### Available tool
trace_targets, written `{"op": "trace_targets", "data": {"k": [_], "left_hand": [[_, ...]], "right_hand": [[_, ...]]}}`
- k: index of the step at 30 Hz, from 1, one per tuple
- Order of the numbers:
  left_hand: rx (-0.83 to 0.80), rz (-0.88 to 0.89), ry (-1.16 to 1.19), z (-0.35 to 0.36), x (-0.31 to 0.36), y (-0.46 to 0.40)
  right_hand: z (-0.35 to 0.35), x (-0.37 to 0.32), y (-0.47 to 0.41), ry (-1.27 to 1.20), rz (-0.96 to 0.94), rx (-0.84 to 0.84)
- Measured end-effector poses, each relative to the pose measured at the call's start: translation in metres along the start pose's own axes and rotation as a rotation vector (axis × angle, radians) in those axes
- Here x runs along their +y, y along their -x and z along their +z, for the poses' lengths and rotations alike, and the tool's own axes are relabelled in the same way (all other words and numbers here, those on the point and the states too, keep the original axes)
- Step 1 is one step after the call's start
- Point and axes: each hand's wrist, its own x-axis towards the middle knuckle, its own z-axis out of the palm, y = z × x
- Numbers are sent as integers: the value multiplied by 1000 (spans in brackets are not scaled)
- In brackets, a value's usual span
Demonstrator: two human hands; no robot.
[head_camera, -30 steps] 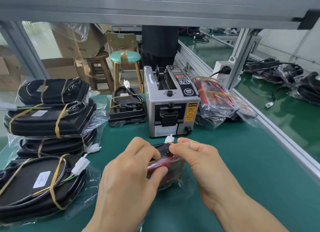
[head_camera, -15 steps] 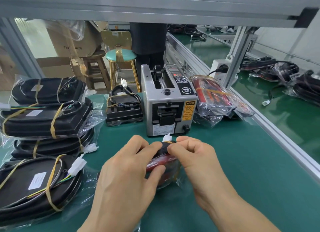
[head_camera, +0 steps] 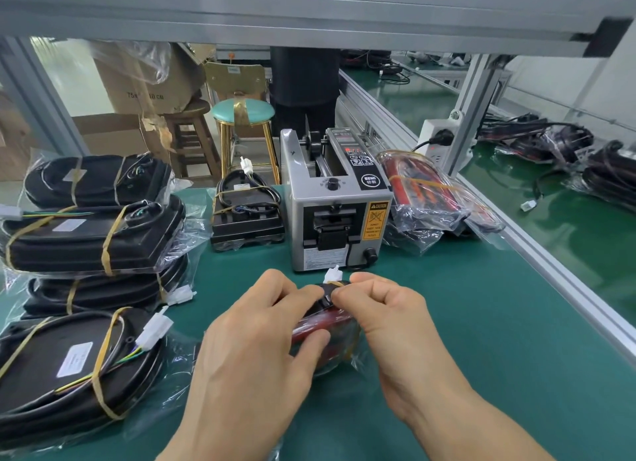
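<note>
Sitting on the counter just in front of the tape dispenser, the bagged red lamp is held between both hands: left hand grips its side, right hand pinches its black top.

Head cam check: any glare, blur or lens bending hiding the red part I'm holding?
Head view: light even, shadows faint on the green bench mat; the red lamp in a clear plastic bag is sharp with slight sheen, mostly covered by the left hand and right hand gripping it; wide-angle splays the grey aluminium frame posts outward.
</note>
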Motion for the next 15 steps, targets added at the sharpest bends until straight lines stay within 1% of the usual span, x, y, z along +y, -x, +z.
{"op": "trace_targets", "data": {"k": [8, 11, 12, 13, 15], "left_hand": [[0, 57, -48, 3, -3, -2], [15, 63, -55, 5, -4, -2], [17, 66, -56, 5, -5, -2], [17, 69, -59, 5, -5, -1], [12, 69, -57, 4, -5, -2]], "right_hand": [[-3, 6, -3, 109, -62, 33], [-11, 3, -7, -17, 9, 66], [-13, 3, -7, -58, 21, 47], [-12, 2, -7, -36, 15, 19], [-11, 6, -8, 120, -26, -47]]}}
